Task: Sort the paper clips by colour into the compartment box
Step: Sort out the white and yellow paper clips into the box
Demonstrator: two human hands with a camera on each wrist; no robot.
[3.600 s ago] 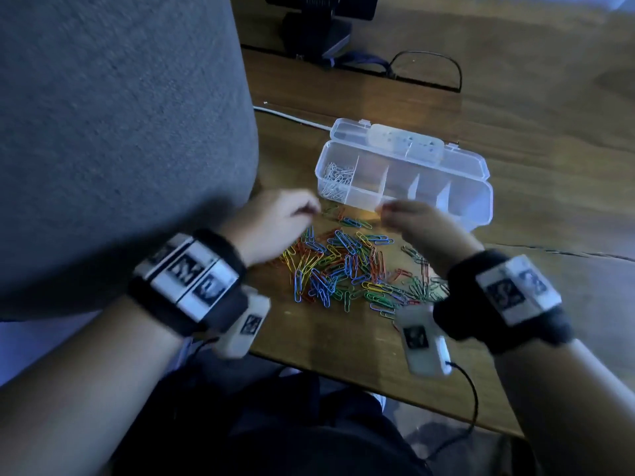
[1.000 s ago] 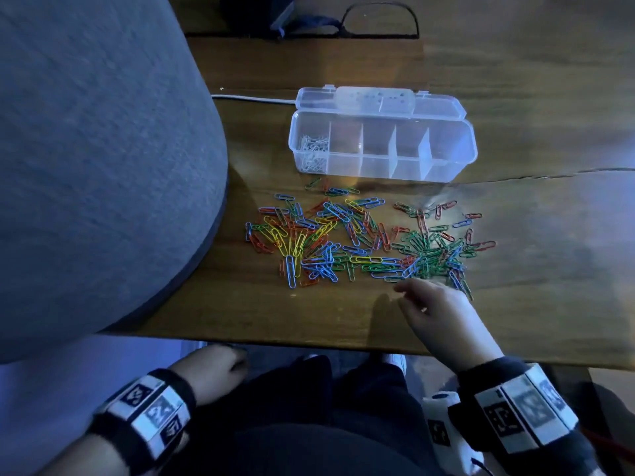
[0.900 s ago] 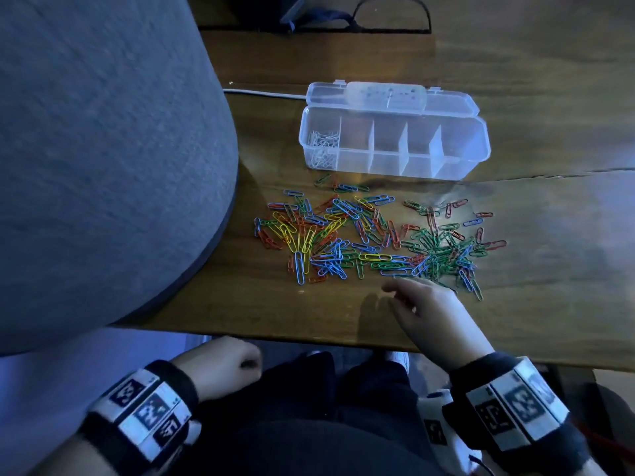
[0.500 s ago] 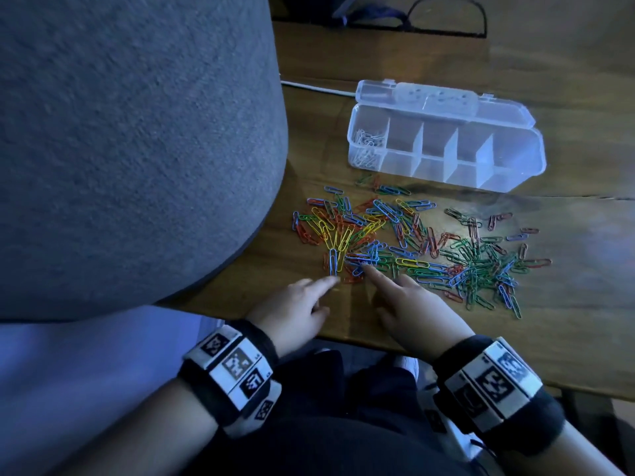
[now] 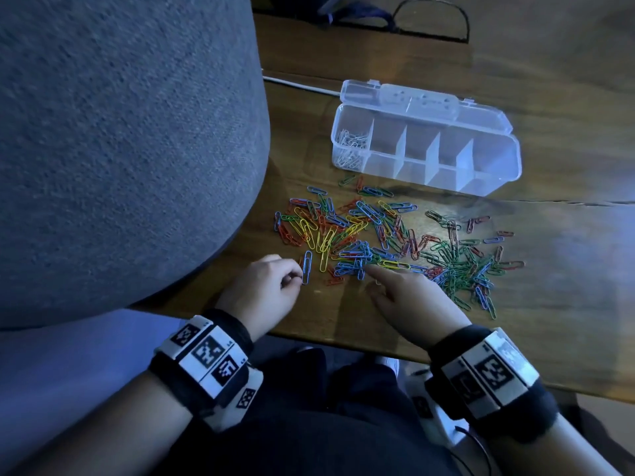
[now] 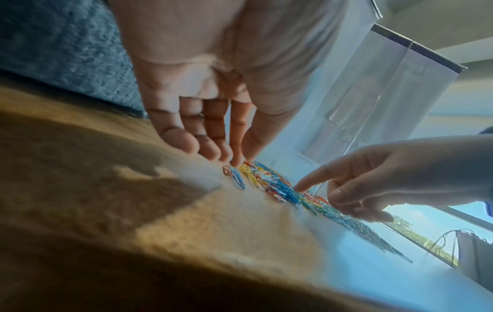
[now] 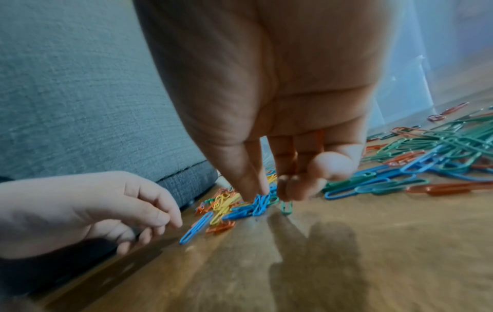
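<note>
wooden table [image 5: 395, 324] | paper clips [image 5: 378, 235] scattered just beyond fingertips, box [image 5: 426, 146] past them | left hand [image 5: 268, 290] loosely curled, empty; right hand [image 5: 405, 293] forefinger pressing blue clips | light, slippery wire: likely pinch edgewise

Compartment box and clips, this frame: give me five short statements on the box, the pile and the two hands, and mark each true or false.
1. The compartment box stands open on the table. True.
2. Only its leftmost compartment holds clips, the silver clips. True.
3. The coloured clips lie inside the box. False: they are spread on the table in front of it.
4. The right hand holds a fistful of green clips. False: its index finger is stretched out to a cluster of blue clips at the near edge of the pile.
5. The left hand is at the near left edge of the pile, its fingers beside a lone blue clip. True.
</note>
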